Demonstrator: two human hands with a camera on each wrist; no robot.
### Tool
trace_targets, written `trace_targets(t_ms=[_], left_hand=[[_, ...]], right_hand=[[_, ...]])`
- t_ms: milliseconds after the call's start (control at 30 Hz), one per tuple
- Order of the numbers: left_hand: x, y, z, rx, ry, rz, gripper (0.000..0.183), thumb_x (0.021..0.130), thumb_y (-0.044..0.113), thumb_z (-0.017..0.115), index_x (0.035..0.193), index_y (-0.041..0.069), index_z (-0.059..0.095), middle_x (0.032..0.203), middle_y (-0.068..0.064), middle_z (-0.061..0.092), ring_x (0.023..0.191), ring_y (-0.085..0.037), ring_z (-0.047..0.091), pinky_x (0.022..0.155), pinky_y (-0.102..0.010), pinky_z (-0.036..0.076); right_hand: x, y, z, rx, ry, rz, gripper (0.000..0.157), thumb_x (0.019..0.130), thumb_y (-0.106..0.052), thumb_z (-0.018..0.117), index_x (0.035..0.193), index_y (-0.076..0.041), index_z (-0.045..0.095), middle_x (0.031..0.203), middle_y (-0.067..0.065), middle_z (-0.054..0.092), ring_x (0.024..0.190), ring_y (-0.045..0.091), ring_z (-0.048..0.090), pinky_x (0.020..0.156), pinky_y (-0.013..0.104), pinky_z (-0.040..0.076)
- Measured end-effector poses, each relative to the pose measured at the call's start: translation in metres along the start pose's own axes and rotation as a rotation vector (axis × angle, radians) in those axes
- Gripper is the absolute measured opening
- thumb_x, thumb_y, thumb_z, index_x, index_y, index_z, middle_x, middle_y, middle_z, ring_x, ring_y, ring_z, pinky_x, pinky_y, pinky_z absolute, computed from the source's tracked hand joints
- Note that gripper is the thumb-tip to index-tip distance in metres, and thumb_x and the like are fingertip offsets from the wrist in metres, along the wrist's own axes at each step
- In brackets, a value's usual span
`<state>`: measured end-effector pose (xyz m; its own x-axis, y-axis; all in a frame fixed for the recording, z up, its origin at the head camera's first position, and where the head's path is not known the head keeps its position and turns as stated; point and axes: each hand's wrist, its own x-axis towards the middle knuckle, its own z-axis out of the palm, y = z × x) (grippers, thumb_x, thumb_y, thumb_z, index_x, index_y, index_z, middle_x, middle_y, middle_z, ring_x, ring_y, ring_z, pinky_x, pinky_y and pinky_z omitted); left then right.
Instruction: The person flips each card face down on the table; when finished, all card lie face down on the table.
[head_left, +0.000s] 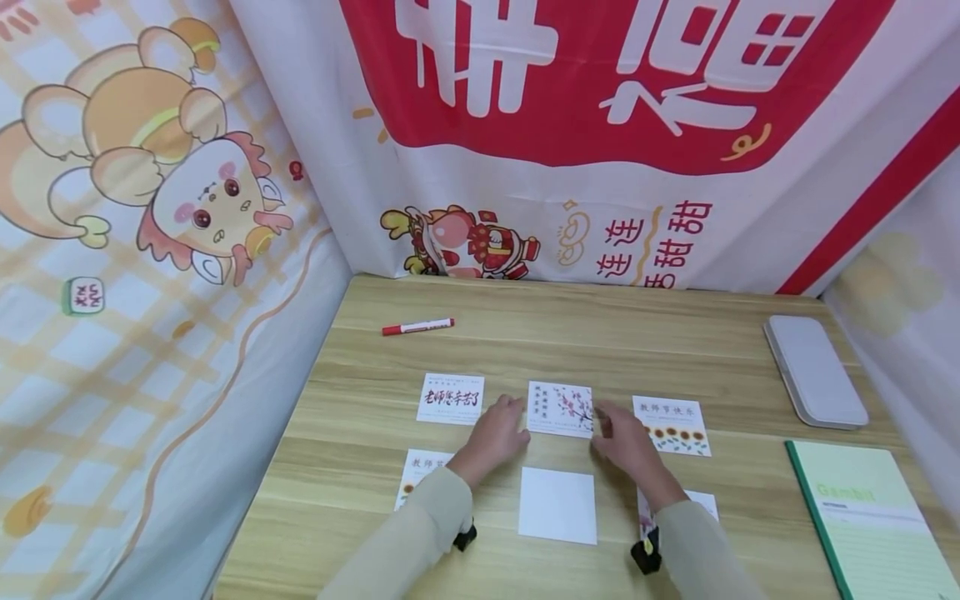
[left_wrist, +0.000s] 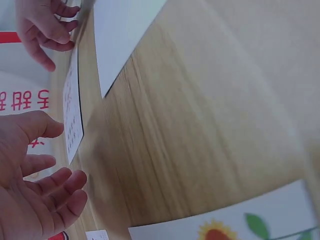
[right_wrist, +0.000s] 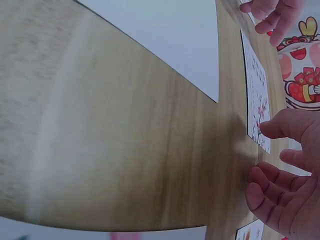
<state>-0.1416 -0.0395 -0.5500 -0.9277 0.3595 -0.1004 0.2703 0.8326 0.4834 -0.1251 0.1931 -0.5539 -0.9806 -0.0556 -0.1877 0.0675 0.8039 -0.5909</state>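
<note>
A white card with plum blossoms and black characters [head_left: 558, 408] lies flat in the middle of the table, between both hands. My left hand [head_left: 498, 429] is beside its left edge, fingers loosely bent and holding nothing; the left wrist view shows the thumb [left_wrist: 50, 126] close to the card. At the right edge is my right hand [head_left: 626, 442], also relaxed; its thumb [right_wrist: 280, 124] reaches the card's corner in the right wrist view, though contact is hard to tell. Below lies a blank white card [head_left: 557, 506].
Around them lie a card with dark red characters [head_left: 450, 398], a sunflower card [head_left: 671, 425], and two cards partly hidden by the arms, one lower left [head_left: 420, 471], one lower right [head_left: 702, 502]. A red marker [head_left: 417, 327], a white case [head_left: 816, 371] and a green notebook [head_left: 870, 517] lie farther out.
</note>
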Motion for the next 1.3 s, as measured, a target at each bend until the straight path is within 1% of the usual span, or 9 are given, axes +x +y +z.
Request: trace_targets(t_ms=[100,200,300,367,567,800,933,1067,1300], left_hand=[[0.010,0.001,0.001,0.035,-0.012,-0.005,0.061,0.079,0.023,0.068,0.134,0.004,0.046,0.119,-0.015,0.052,0.102,-0.028,0.054,0.085,-0.040,0.047],[0.017,0.002,0.001,0.041,-0.029,-0.018,0.062,0.080,0.025,0.068,0.134,0.002,0.046,0.120,-0.016,0.051,0.104,-0.029,0.052,0.087,-0.041,0.046],[0.023,0.003,0.002,0.061,-0.038,-0.029,0.062,0.080,0.028,0.067,0.132,0.000,0.047,0.120,-0.016,0.050,0.103,-0.029,0.051,0.087,-0.041,0.045],[0.025,0.003,0.004,0.084,-0.035,-0.034,0.061,0.079,0.029,0.067,0.130,0.000,0.049,0.115,-0.015,0.050,0.099,-0.028,0.050,0.084,-0.040,0.046],[0.028,0.005,0.007,0.089,-0.022,-0.065,0.060,0.077,0.031,0.069,0.128,0.004,0.054,0.106,-0.010,0.049,0.089,-0.023,0.048,0.072,-0.034,0.045],[0.027,0.006,0.009,0.047,0.001,-0.075,0.060,0.077,0.032,0.069,0.126,0.001,0.055,0.112,-0.013,0.050,0.096,-0.025,0.049,0.077,-0.037,0.046],[0.027,0.007,0.011,-0.014,0.014,-0.105,0.060,0.078,0.031,0.069,0.126,0.000,0.054,0.116,-0.014,0.049,0.103,-0.028,0.048,0.084,-0.040,0.045],[0.027,0.008,0.012,-0.140,0.041,-0.157,0.057,0.077,0.028,0.069,0.124,-0.001,0.056,0.115,-0.016,0.050,0.105,-0.030,0.048,0.088,-0.043,0.044],[0.030,0.011,0.013,-0.327,0.082,-0.211,0.050,0.076,0.021,0.069,0.119,-0.004,0.058,0.116,-0.020,0.053,0.108,-0.033,0.048,0.095,-0.043,0.040]], right_hand=[[0.010,-0.002,-0.001,-0.031,-0.019,0.016,0.059,0.075,-0.008,0.070,0.129,0.002,0.047,0.094,0.010,0.057,0.083,0.024,0.053,0.073,0.039,0.049],[0.019,-0.003,0.000,-0.056,-0.036,0.036,0.058,0.074,-0.011,0.071,0.125,0.003,0.048,0.096,0.012,0.056,0.086,0.026,0.053,0.075,0.042,0.048],[0.025,-0.002,0.001,-0.062,-0.043,0.042,0.060,0.072,-0.014,0.073,0.123,0.006,0.049,0.104,0.018,0.055,0.093,0.030,0.053,0.080,0.046,0.047],[0.028,-0.002,0.003,-0.067,-0.046,0.041,0.063,0.071,-0.016,0.074,0.124,0.007,0.048,0.107,0.020,0.054,0.095,0.032,0.052,0.082,0.047,0.046],[0.029,-0.005,0.003,-0.081,-0.051,0.045,0.068,0.070,-0.018,0.073,0.127,0.007,0.047,0.111,0.021,0.053,0.099,0.034,0.051,0.086,0.049,0.044],[0.028,-0.009,0.005,-0.065,-0.075,0.060,0.068,0.073,-0.018,0.072,0.130,0.007,0.045,0.115,0.022,0.051,0.104,0.035,0.050,0.090,0.049,0.042],[0.029,-0.010,0.006,-0.072,-0.078,0.071,0.069,0.072,-0.019,0.073,0.130,0.007,0.045,0.115,0.022,0.051,0.104,0.036,0.050,0.091,0.049,0.041],[0.029,-0.010,0.007,-0.081,-0.082,0.079,0.069,0.072,-0.020,0.073,0.130,0.006,0.045,0.112,0.020,0.051,0.101,0.034,0.050,0.089,0.048,0.042],[0.029,-0.011,0.007,-0.071,-0.084,0.084,0.068,0.073,-0.019,0.072,0.131,0.006,0.045,0.112,0.019,0.050,0.098,0.031,0.050,0.087,0.047,0.043]])
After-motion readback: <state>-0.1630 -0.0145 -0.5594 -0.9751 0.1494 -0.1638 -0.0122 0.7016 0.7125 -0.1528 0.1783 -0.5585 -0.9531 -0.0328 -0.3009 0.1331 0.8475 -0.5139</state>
